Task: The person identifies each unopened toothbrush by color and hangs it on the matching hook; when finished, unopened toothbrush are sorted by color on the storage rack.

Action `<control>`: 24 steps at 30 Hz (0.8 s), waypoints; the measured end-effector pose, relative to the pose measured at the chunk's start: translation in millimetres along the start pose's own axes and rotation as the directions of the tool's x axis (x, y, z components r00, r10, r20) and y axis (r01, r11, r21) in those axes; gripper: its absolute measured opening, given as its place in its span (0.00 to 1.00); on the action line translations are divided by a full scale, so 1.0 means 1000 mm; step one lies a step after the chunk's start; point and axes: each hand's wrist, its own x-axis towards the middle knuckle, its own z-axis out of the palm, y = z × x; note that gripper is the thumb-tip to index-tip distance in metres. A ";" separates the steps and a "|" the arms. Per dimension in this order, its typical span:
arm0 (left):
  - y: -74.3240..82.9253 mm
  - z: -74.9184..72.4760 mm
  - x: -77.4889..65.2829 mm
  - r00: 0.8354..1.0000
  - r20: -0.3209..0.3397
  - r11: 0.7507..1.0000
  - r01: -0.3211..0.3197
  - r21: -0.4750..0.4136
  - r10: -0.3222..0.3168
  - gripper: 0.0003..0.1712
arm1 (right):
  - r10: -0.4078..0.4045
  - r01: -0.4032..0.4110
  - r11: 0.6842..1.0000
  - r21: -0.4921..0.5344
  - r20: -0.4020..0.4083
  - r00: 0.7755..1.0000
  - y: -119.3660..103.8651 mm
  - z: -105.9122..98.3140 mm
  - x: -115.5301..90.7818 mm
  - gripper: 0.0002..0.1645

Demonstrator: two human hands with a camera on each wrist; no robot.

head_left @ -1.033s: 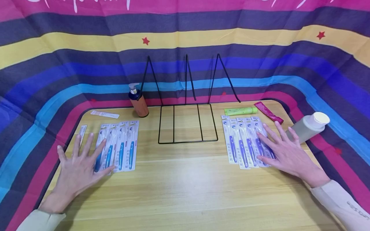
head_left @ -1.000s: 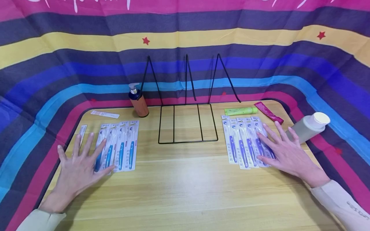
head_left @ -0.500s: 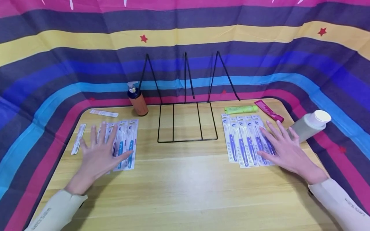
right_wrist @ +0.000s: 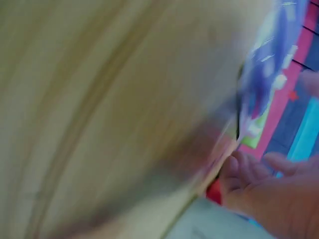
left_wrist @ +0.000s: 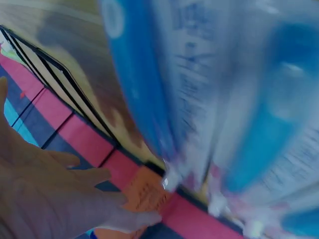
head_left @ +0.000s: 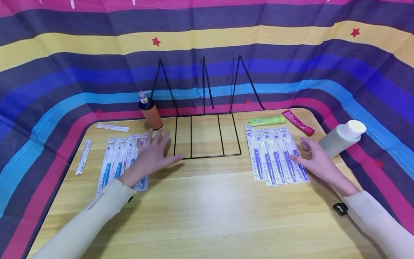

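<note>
My left hand hovers with fingers spread, reaching across the right part of the packaged blue toothbrushes. Its fingertips come right up to the base of the orange pump bottle; the thumb points toward the black wire rack. In the left wrist view, blue brushes loom large and blurred beside the hand. My right hand holds nothing, its fingers loosely bent at the right edge of the packaged purple toothbrushes, beside a grey bottle with a white cap.
A green tube and a magenta tube lie behind the purple toothbrushes. Two slim white packets, one at the back left and one near the left edge, lie on the table. Striped cloth surrounds the back and sides.
My left hand has moved right and forward from the left end of the blue toothbrushes toward the pump bottle. The right hand's spread fingers have drawn in and bent. The view has shifted slightly.
</note>
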 end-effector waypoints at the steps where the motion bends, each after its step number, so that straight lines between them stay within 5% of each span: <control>1: 0.002 0.001 0.004 1.000 0.018 1.000 0.000 -0.017 0.000 0.69 | 0.031 -0.031 0.999 0.031 0.004 1.000 0.000 -0.001 0.002 0.60; 7: 0.010 0.008 0.023 0.991 0.133 0.998 0.021 -0.063 -0.012 0.71 | 0.168 -0.168 0.982 0.089 0.007 0.986 -0.003 -0.004 0.009 0.55; 14: 0.020 0.010 0.037 0.985 0.168 0.998 0.033 -0.060 -0.023 0.70 | 0.265 -0.263 0.961 0.082 -0.016 0.964 -0.004 -0.003 0.012 0.43; 24: 0.014 0.017 0.044 0.970 0.238 0.998 0.049 -0.041 -0.038 0.72 | 0.361 -0.365 0.891 0.270 0.065 0.930 -0.003 -0.004 0.011 0.43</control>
